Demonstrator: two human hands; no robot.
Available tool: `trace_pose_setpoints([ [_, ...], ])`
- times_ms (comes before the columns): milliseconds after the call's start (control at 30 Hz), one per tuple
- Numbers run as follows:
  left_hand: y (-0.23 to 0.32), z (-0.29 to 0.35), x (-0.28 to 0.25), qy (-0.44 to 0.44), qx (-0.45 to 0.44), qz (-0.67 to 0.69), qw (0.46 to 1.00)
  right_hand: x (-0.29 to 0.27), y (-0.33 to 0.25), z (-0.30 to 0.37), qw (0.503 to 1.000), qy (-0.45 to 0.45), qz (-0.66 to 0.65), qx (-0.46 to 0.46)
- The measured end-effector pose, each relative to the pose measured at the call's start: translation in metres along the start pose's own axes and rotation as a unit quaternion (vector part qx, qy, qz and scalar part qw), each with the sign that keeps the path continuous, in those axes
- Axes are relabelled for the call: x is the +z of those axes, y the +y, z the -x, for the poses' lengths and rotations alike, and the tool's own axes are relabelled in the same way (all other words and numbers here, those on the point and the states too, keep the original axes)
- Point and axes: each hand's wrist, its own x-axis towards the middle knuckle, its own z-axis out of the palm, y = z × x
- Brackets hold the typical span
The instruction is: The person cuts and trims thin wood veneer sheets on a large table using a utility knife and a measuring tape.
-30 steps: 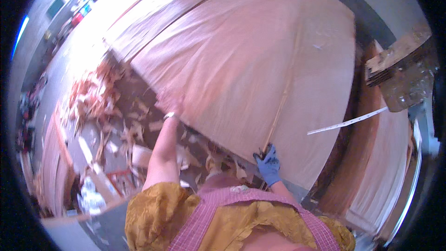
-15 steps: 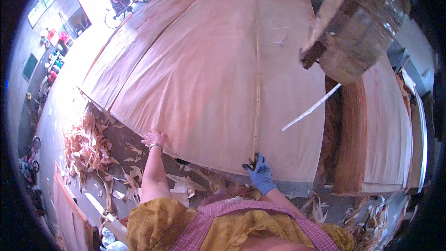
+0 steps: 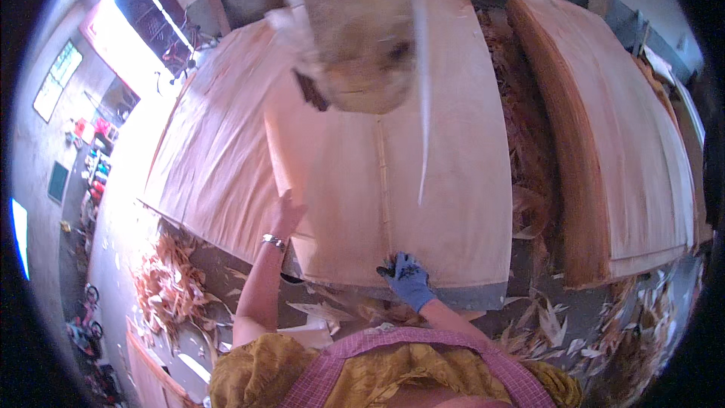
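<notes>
A large pale-pink wood veneer sheet [image 3: 453, 181] lies on a broad stack in front of me. My left hand [image 3: 289, 215], bare with a metal band at the wrist, grips the sheet's left edge, which stands up in a curled fold [image 3: 278, 151]; its fingertips are blurred. At the near edge, my right hand [image 3: 410, 279] wears a blue glove with dark fingertips. It is closed on the near end of a thin, jointed bamboo-like stick [image 3: 383, 181] lying lengthwise on the veneer. A blurred brown object [image 3: 355, 38] hides the stick's far end.
A second veneer stack [image 3: 634, 151] stands to the right, across a gap strewn with scraps. Curled shavings [image 3: 170, 279] are heaped on the floor at left. A pale, ruler-like strip [image 3: 424, 106] hangs beside the blurred object. Bright doorway light [image 3: 113, 45] comes from the far left.
My left hand has moved from lying flat near the front edge to farther up the stack, and the veneer's left edge has lifted and shifted right. The blurred object crossed leftward in view.
</notes>
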Motion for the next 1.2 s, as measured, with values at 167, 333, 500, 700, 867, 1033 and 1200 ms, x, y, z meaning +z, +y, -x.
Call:
trace_pose_setpoints([
  [167,0.166,-0.002,0.071,-0.087,0.127,-0.144,0.977,0.008,0.026,-0.009,0.998,0.009,-0.056,0.017],
  [333,0.202,-0.005,0.177,-0.116,0.268,0.009,0.956,-0.026,0.054,0.016,0.952,0.042,-0.301,0.029],
  [500,0.316,0.006,0.281,-0.274,0.288,-0.089,0.913,-0.084,0.101,0.05,0.937,0.055,-0.318,0.134],
  [700,0.347,0.013,0.388,-0.27,0.362,-0.143,0.881,-0.077,0.147,0.073,0.941,0.122,-0.298,0.106],
  [867,0.368,0.041,0.413,-0.266,0.372,-0.128,0.88,-0.139,0.114,0.094,0.985,0.073,-0.097,0.122],
  [1033,0.378,0.057,0.436,-0.286,0.406,-0.11,0.861,-0.124,0.125,0.095,0.974,0.192,-0.101,0.069],
  [1200,0.376,0.059,0.423,-0.372,0.342,-0.026,0.863,-0.128,0.12,0.117,0.967,0.154,-0.171,0.109],
])
